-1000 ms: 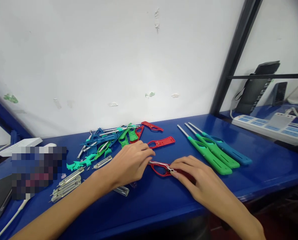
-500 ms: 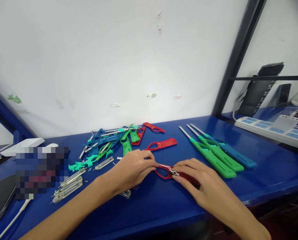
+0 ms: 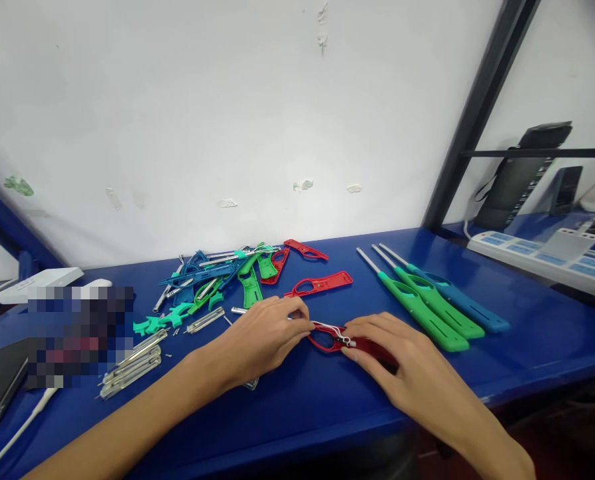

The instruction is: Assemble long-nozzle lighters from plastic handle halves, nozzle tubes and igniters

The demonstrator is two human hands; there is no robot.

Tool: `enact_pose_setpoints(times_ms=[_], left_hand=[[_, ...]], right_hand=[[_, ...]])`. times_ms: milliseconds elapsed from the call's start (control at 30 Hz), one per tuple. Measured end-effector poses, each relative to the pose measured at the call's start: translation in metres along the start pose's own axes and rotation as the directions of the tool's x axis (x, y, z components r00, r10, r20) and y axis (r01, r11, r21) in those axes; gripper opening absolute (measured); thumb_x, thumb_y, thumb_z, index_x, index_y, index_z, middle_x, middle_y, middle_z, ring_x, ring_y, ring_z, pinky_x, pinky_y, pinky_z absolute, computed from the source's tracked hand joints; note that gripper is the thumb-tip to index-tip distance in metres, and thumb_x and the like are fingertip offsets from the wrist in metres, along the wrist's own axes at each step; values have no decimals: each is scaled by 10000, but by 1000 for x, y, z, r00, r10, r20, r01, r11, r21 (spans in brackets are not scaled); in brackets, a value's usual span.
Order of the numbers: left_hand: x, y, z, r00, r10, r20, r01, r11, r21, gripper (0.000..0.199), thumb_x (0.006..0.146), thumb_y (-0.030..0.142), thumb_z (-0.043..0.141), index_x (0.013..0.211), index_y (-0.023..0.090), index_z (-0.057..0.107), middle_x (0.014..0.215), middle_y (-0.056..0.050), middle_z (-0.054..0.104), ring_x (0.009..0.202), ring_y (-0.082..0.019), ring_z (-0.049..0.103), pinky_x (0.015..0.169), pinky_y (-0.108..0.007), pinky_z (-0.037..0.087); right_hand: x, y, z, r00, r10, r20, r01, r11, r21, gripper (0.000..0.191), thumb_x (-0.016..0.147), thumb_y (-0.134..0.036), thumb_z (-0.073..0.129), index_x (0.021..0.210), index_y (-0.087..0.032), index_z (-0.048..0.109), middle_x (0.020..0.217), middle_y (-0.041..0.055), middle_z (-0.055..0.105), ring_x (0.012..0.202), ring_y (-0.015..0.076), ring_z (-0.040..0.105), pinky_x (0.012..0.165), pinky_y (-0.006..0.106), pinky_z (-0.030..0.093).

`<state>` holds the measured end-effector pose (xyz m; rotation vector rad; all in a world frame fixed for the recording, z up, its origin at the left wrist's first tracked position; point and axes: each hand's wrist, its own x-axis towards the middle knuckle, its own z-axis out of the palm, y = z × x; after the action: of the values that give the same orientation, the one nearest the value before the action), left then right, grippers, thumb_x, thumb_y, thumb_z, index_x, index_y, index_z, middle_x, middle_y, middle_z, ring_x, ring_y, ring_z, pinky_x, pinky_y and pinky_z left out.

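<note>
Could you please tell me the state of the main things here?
Red lighter shell between the hands: open, inner parts exposed
White wire: bent, uncovered
Left hand: pinching at the shell's front end
Right hand: gripping its handle end
Red shell just behind: inner side up
Three assembled lighters: closed, lying side by side
Clear fuel tanks: lying flat

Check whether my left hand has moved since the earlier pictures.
Yes: your left hand shifted slightly toward you, lower against the pale wall patch; the loose red half, partly covered at first, now shows more of its left end.
</note>
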<state>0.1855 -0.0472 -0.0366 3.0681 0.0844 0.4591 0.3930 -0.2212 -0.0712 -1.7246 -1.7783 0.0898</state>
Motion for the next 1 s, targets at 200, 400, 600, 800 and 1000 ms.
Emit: enact_pose_setpoints(times_ms=[200,400,600,800,1000], left_hand=[[3,9,-1,999,-40,2,40,997,-59,204,1062,188,545,1107,147,740,1127,-79,661,888,-188,651,791,-319,513],[5,14,-4,997,-78,15,79,993,-90,177,1047,213,586,1067,134,743,1122,-94,664,985,-224,630,829,-343,537],[4,14,-5,996,-80,24,82,992,-99,196,1051,210,576,1094,152,758,1133,-92,659,970,-217,623,772,-334,538],[4,14,-5,998,-66,18,67,996,-63,203,1055,210,567,1067,146,760,1115,-89,660,962,-214,626,749,-328,523],[4,15,-5,998,-63,12,64,996,-55,206,1057,214,556,1052,151,753,1105,-79,664,950,-206,628,711,-319,504]], right_hand=[[1,3,2,1000,-10,1,10,1000,-28,228,1071,-427,534,1161,-326,718,1237,20,737,1137,243,664,1036,442,516],[0,5,2,1000,-14,-23,14,1000,-5,285,1097,-357,470,1153,-315,746,1226,28,755,1132,231,683,1050,426,527],[1,4,-1,999,-26,-23,26,1000,8,279,1098,-356,470,1096,-302,743,1138,32,774,1058,234,703,981,409,564],[0,6,0,997,20,-71,-19,1000,19,181,1077,-381,531,1050,-307,694,1072,4,762,987,212,712,918,371,573],[-3,7,2,994,5,-109,-1,999,36,127,1060,-398,586,1026,-308,669,1089,-3,745,1009,201,700,957,362,541]])
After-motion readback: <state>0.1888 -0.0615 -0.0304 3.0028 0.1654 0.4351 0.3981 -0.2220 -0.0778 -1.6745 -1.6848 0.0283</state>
